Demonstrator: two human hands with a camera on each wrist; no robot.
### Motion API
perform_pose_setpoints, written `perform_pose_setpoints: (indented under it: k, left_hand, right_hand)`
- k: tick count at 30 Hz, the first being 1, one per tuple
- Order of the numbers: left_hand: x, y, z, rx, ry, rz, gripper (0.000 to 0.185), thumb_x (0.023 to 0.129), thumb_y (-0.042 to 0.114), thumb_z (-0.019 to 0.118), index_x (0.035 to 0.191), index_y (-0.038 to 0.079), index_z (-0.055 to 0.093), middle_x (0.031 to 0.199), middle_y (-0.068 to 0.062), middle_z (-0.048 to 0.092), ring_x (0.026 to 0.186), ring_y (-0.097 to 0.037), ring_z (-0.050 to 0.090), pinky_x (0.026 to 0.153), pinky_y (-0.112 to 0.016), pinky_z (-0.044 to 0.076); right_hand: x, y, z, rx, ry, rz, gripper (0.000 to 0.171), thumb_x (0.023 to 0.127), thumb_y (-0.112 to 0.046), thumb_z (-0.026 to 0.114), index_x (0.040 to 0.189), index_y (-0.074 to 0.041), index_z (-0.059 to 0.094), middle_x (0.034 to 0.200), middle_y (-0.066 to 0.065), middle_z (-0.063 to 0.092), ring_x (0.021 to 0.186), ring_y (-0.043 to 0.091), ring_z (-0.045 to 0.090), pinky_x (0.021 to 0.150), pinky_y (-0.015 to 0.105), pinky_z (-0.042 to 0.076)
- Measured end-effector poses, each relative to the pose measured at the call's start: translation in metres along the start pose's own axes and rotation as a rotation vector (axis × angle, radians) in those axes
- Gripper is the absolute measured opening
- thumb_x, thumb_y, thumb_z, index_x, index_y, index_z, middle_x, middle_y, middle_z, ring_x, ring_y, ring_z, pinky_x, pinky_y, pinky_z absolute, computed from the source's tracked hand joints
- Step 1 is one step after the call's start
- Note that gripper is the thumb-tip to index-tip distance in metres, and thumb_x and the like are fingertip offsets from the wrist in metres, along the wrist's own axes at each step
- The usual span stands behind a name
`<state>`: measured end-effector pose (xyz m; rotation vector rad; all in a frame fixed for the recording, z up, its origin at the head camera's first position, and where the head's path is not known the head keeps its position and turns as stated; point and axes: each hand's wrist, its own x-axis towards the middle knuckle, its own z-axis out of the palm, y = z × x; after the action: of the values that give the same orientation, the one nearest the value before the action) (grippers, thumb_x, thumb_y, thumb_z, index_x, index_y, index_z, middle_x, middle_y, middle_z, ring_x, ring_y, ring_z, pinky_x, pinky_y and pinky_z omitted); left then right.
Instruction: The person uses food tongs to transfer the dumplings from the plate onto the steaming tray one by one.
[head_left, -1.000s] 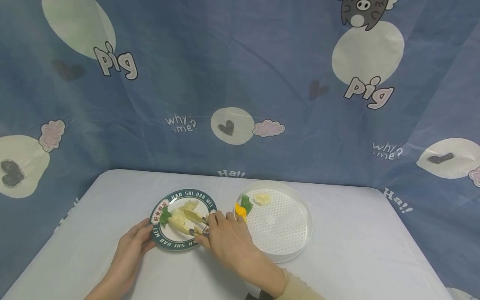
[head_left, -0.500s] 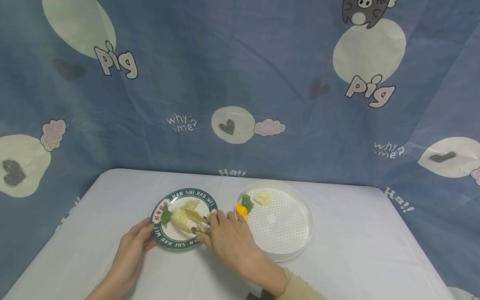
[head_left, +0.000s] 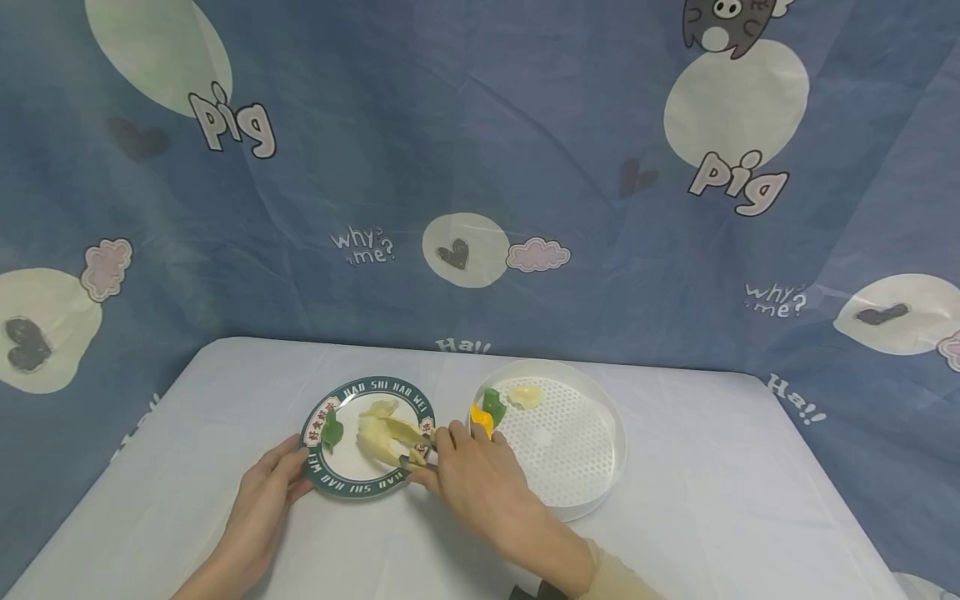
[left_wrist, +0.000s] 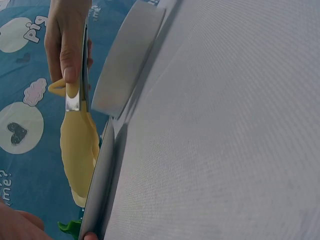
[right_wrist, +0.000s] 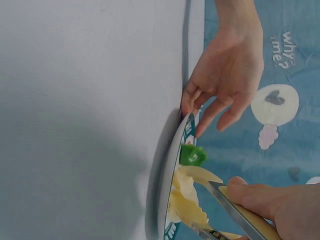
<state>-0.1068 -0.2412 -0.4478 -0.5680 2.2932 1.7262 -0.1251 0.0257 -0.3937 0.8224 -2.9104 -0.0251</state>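
We see the right hand (head_left: 472,475) pinching metal tongs (head_left: 415,454), their tips closed on a pale yellow dumpling (head_left: 378,442) that lies on the green-rimmed plate (head_left: 360,490) near the front edge of the desk (head_left: 712,500). The left hand (head_left: 266,492) steadies the plate, fingers (right_wrist: 200,107) curled onto its rim on the left side.

Risk as we judge it: the dumpling looks soft and slick, so a shallow pinch could let it slip off the tongs and drop onto the desk; pulling sideways could also drag the plate if the left hand eases off.

Containers: the plate holds that dumpling, another pale one (head_left: 380,408) behind it and a green piece (head_left: 332,431) at its left side. The white perforated steamer tray (head_left: 600,492), just right of the plate, holds one pale dumpling (head_left: 525,396), a green piece (head_left: 492,406) and an orange piece (head_left: 480,419), all at its back-left rim, rest of tray bare
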Motion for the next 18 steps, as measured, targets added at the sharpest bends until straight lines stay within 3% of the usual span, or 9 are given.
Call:
perform_pose_setpoints:
  k: [3, 12, 18]
  left_hand:
    - [0.0, 0.001, 0.0, 0.003, 0.0, 0.002, 0.077, 0.117, 0.044, 0.025, 0.171, -0.005, -0.001, 0.175, -0.031, 0.018, 0.161, -0.044, 0.034, 0.086, 0.01, 0.044]
    - [0.0, 0.002, 0.0, 0.003, 0.002, 0.006, 0.075, 0.118, 0.042, 0.025, 0.17, -0.007, 0.0, 0.174, -0.033, 0.019, 0.16, -0.045, 0.034, 0.086, 0.009, 0.046]
    - [0.001, 0.001, 0.0, 0.013, 0.004, -0.003, 0.075, 0.117, 0.041, 0.025, 0.17, -0.007, 0.0, 0.173, -0.034, 0.019, 0.159, -0.045, 0.035, 0.088, 0.007, 0.048]
  right_hand:
    - [-0.005, 0.004, -0.003, 0.016, 0.001, 0.014, 0.056, 0.106, -0.065, 0.054, 0.119, -0.012, 0.068, 0.093, -0.002, 0.061, 0.086, 0.018, 0.064, 0.07, 0.034, 0.056]
    - [-0.018, 0.017, -0.011, 0.032, 0.021, 0.046, 0.056, 0.106, -0.063, 0.057, 0.122, -0.011, 0.066, 0.106, 0.0, 0.07, 0.083, 0.018, 0.06, 0.066, 0.033, 0.049]
    - [-0.025, 0.023, -0.012, -0.008, 0.046, 0.043, 0.055, 0.105, -0.063, 0.058, 0.122, -0.011, 0.066, 0.102, 0.0, 0.068, 0.079, 0.018, 0.058, 0.062, 0.033, 0.048]
